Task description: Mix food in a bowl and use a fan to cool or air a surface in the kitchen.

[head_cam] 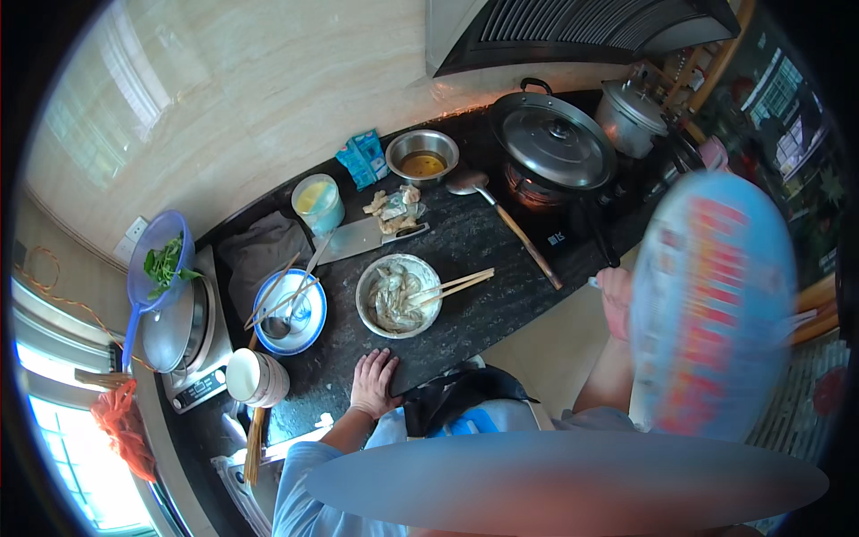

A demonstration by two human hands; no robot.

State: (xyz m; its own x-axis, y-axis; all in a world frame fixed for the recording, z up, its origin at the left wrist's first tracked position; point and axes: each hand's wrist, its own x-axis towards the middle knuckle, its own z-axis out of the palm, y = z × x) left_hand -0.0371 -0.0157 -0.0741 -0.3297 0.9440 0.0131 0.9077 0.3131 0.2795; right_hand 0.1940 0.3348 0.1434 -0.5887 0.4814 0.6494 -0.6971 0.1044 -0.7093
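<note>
My left hand (375, 382) rests flat on the edge of the black stone counter (470, 322), fingers a little apart, holding nothing. Raised at the right, my right hand (614, 302) grips the handle of a printed hand fan (715, 309), which is blurred. Just beyond my left hand stands a metal bowl (362, 305) of pale, coated food pieces, with wooden chopsticks (463, 282) leaning in it. To its left a blue-rimmed bowl (268, 339) holds a ladle and chopsticks. A lidded wok (557, 141) sits over a glowing burner.
Behind the bowls lie a cleaver (349, 240), ginger pieces (399, 225), a tub (319, 201) and a metal bowl of yellowish liquid (406, 176). A spatula (520, 241) lies beside the stove. Stacked cups (265, 379), a lidded pan (174, 329) and a purple colander of greens (137, 275) stand left; a pressure cooker (631, 117), far right.
</note>
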